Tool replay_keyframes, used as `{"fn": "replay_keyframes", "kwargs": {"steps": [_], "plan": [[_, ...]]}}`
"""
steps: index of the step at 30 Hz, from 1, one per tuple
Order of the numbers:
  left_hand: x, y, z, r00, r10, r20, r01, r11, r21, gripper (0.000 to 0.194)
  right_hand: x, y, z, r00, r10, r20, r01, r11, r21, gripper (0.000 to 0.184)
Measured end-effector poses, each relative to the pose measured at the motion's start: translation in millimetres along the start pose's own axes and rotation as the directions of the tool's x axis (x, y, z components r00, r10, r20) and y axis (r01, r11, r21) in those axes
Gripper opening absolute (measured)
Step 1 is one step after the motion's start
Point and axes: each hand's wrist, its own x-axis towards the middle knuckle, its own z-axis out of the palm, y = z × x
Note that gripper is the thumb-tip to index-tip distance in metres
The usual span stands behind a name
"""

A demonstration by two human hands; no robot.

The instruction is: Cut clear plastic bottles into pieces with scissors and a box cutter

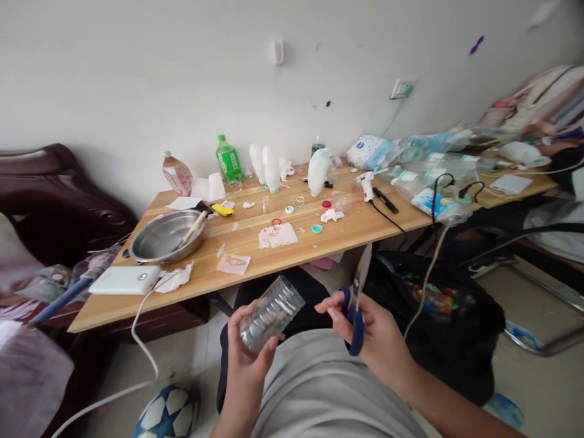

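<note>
In my left hand (pixel 252 347) is a cut clear plastic bottle (pixel 278 304) with ridged walls, tilted so its open end points up and to the right. My fingers wrap around its lower part, above my lap. To the right, my right hand (pixel 365 331) holds blue-handled scissors (pixel 357 304), with fingers through the handle loops. Their blades point up, look close together and stay apart from the bottle. Both hands are in front of the table's near edge.
On the wooden table (pixel 210 280) stand a metal bowl (pixel 166 237), a white power bank (pixel 125 280), a green bottle (pixel 229 161), white-wrapped shapes (pixel 271 170) and a glue gun (pixel 367 185). Plastic bottles (pixel 406 179) crowd the right. A black bag (pixel 456 353) and a ball (pixel 166 413) are below.
</note>
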Motion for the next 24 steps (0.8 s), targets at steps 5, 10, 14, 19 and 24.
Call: {"fn": "replay_keyframes", "kwargs": {"steps": [5, 10, 14, 19, 24], "plan": [[-6.9, -2.8, -0.9, 0.998, 0.013, 0.062, -0.018, 0.996, 0.086, 0.058, 16.7, -25.7, 2.1, 0.998, 0.023, 0.059, -0.03, 0.993, 0.112, 0.024], [-8.8, -7.8, -3.6, 0.995, 0.048, 0.086, -0.06, 0.987, 0.148, 0.054, 17.9, -26.7, 6.4, 0.995, 0.067, 0.078, -0.079, 0.984, 0.162, 0.029], [-7.6, -11.1, -7.6, 0.984, 0.126, 0.127, -0.149, 0.971, 0.188, 0.047, 19.8, -21.4, 6.6, 0.998, 0.043, 0.054, -0.05, 0.989, 0.139, 0.026], [-2.2, -9.6, -12.9, 0.949, 0.174, 0.262, -0.235, 0.947, 0.221, 0.047, 21.1, -24.1, 3.4, 0.998, 0.067, 0.006, -0.067, 0.993, 0.1, 0.028], [0.3, 2.2, -23.5, 0.94, -0.037, 0.339, -0.044, 0.973, 0.228, 0.047, 18.3, -25.2, 0.3, 0.999, 0.032, -0.029, -0.03, 0.995, 0.093, 0.027]]}}
